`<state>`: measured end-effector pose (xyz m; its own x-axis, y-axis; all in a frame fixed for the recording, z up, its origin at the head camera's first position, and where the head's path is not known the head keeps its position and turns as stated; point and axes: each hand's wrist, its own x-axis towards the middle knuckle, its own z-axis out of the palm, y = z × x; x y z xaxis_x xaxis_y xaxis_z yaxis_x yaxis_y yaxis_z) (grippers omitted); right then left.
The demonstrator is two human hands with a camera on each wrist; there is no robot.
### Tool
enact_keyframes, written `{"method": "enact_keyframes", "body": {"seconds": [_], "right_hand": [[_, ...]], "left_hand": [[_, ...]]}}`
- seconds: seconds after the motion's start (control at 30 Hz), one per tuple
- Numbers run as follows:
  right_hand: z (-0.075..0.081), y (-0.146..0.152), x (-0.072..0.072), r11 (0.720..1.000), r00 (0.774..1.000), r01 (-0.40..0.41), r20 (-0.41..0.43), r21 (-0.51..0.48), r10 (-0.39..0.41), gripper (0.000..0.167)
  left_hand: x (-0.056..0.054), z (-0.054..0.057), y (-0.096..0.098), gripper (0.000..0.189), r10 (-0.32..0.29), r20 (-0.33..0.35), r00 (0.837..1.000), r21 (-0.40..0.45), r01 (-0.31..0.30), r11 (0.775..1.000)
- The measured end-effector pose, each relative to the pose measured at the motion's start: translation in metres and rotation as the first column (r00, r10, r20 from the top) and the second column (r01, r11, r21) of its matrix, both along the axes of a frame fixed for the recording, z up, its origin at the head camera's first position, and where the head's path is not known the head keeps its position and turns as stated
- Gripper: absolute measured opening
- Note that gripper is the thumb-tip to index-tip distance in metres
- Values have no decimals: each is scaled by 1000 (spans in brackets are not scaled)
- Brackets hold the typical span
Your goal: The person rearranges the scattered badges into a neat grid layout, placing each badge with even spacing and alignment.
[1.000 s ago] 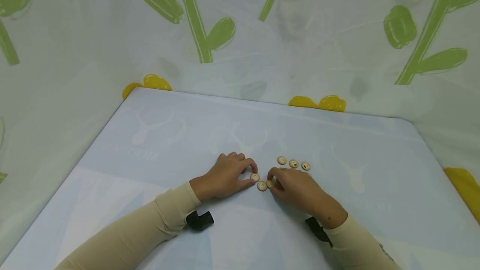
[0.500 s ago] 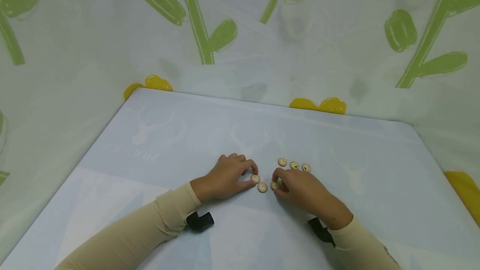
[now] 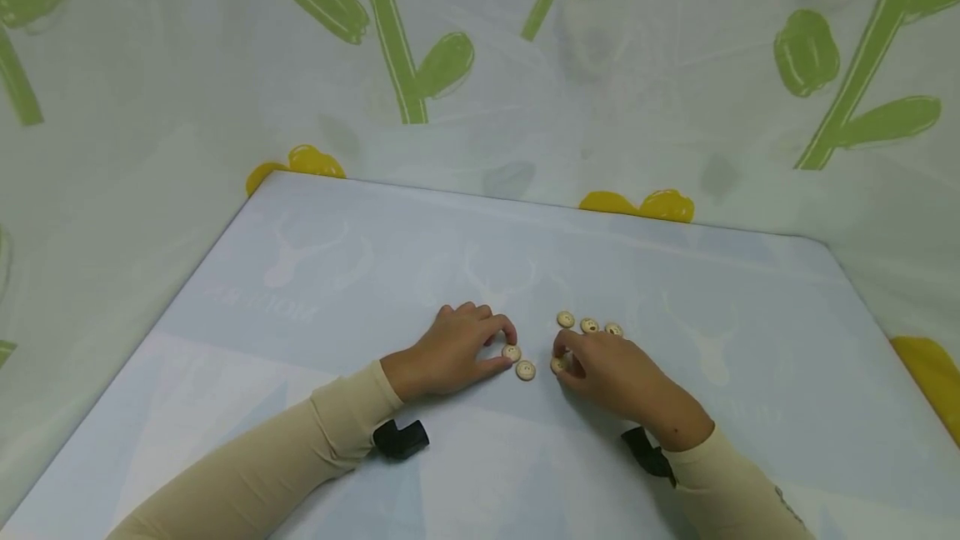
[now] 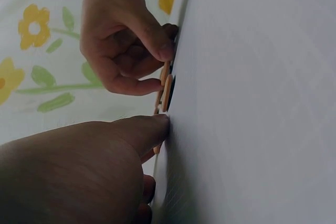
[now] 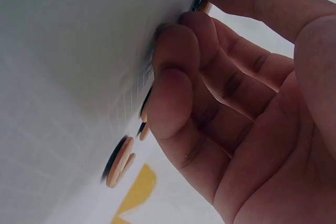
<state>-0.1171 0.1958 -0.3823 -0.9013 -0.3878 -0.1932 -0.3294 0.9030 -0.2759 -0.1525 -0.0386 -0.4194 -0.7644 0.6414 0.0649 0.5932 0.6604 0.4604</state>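
My left hand (image 3: 457, 352) pinches a round, pale wooden button (image 3: 512, 353) between thumb and index finger, low on the table. A second button (image 3: 526, 370) lies flat just to the right of those fingertips. Further right, my right hand (image 3: 615, 373) holds another button (image 3: 558, 364) between its thumb and index finger. Seen edge-on in the left wrist view, a button (image 4: 167, 93) shows between the two hands. The right hand's curled fingers (image 5: 176, 98) largely hide the far buttons in the right wrist view.
Three more buttons form a row behind the right hand: a left one (image 3: 566, 319), a middle one (image 3: 589, 325) and a right one (image 3: 614, 330). They lie on a pale blue-white table (image 3: 337, 257). Behind its far edge hangs a plant-patterned curtain (image 3: 480, 140).
My right hand has slid right with its button, opening a gap to the button lying in the middle. The left hand has stayed in place on its button.
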Motion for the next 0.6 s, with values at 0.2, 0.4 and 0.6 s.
{"method": "enact_keyframes", "body": {"seconds": [0.2,0.4,0.6], "right_hand": [[3,2,-2,1000,1000,3,12,-3,-3,9],[6,2,-3,1000,1000,5,19,-5,-5,11],[7,2,-4,1000,999,3,39,-9,-3,12]], "left_hand": [[-2,1,0,20,-5,2,1000,-7,5,1000],[-3,3,0,20,-2,-2,1000,-4,2,1000],[-3,6,-1,20,-4,12,1000,-7,4,1000]]}}
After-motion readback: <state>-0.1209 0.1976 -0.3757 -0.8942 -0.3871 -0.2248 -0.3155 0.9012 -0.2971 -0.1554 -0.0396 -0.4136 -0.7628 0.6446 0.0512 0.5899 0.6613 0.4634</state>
